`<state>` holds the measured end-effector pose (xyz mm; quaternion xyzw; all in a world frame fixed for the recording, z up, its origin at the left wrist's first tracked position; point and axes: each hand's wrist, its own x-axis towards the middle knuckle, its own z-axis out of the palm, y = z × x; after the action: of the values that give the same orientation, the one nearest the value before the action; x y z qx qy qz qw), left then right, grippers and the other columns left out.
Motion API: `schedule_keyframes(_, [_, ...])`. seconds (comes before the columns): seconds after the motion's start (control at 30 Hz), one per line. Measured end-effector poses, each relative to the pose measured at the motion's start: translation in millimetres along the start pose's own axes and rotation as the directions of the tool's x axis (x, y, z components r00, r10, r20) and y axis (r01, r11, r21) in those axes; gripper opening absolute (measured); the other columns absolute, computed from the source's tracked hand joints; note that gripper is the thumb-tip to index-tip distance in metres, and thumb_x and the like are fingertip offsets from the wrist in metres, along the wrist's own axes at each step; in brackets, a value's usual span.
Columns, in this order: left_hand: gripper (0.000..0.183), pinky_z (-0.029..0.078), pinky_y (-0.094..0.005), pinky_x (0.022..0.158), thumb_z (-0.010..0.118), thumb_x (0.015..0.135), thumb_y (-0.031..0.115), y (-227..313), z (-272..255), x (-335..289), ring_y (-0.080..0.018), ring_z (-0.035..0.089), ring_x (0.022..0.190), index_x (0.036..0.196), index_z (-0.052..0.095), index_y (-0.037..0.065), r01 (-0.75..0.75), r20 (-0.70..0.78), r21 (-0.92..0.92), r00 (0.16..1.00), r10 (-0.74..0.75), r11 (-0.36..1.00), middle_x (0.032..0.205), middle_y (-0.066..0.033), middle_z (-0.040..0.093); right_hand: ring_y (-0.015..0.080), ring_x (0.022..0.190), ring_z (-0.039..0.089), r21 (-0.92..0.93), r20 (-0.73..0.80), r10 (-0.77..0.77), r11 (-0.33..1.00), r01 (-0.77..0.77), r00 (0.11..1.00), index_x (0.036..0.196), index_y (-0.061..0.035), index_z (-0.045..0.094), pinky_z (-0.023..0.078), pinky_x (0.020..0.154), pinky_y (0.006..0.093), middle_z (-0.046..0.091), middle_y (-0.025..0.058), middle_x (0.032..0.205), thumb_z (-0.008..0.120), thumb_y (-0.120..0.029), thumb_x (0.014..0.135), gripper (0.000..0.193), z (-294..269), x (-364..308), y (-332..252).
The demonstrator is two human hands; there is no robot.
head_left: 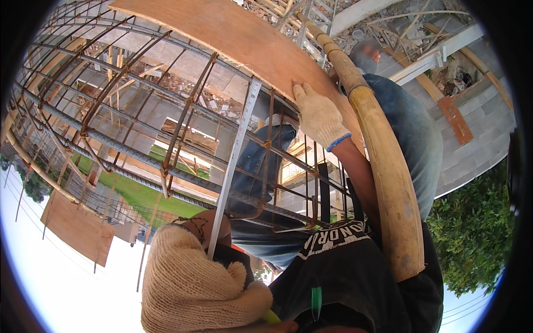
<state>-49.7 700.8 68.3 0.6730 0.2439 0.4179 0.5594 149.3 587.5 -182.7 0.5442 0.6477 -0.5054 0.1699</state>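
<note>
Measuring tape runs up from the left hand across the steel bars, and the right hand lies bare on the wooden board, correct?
Not bare: the head view shows the right hand in a pale knit glove on the wooden board. The measuring tape and left hand are as stated.

Bright daylight fills the scene, and the sky (66, 288) at lower left is blown out to white. Fisheye distortion bends the rebar cage (139, 127) and bamboo pole (388, 183) toward a black rim. The near knitted glove (194, 283) looks slightly soft
</note>
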Motion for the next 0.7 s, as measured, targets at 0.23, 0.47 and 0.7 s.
schedule_keyframes(0.23, [0.013, 0.031, -0.0273, 0.043, 0.078, 0.081, 0.004, -3, -11, -1, -0.0145, 0.063, 0.056, 0.086, 0.077, 0.015, 0.000, 0.000, -0.037, 1.000, 0.000, 0.999, 0.074, 0.0017, 0.068, 0.0463, 0.102, 0.072, 0.006, 0.032, -0.022, 1.000, 0.021, 0.999, 0.166, -0.0108, 0.028, 0.062, 0.085, 0.0512, 0.052, 0.0340, 0.147, 0.066, -0.008, 0.089, 0.085, -3, 2, 0])
schedule_keyframes(0.47, [0.014, 0.031, -0.0270, 0.043, 0.078, 0.083, 0.005, -2, -26, -7, -0.0137, 0.063, 0.055, 0.088, 0.078, 0.018, -0.018, -0.019, -0.071, 1.000, 0.017, 0.997, 0.074, 0.0028, 0.069, 0.0479, 0.095, 0.073, 0.021, 0.048, -0.020, 1.000, 0.019, 0.999, 0.166, -0.0108, 0.027, 0.062, 0.081, 0.0529, 0.052, 0.0352, 0.147, 0.064, -0.008, 0.090, 0.085, -3, 0, 0])
schedule_keyframes(0.7, [0.016, 0.031, -0.0266, 0.043, 0.078, 0.084, 0.006, 0, -34, -8, -0.0129, 0.063, 0.054, 0.090, 0.079, 0.021, -0.043, -0.028, -0.094, 0.999, 0.041, 0.995, 0.074, 0.0038, 0.069, 0.0471, 0.101, 0.072, 0.025, 0.058, -0.011, 1.000, 0.009, 0.998, 0.165, -0.0103, 0.029, 0.060, 0.086, 0.0540, 0.054, 0.0332, 0.144, 0.064, -0.009, 0.092, 0.081, -7, -3, -2])
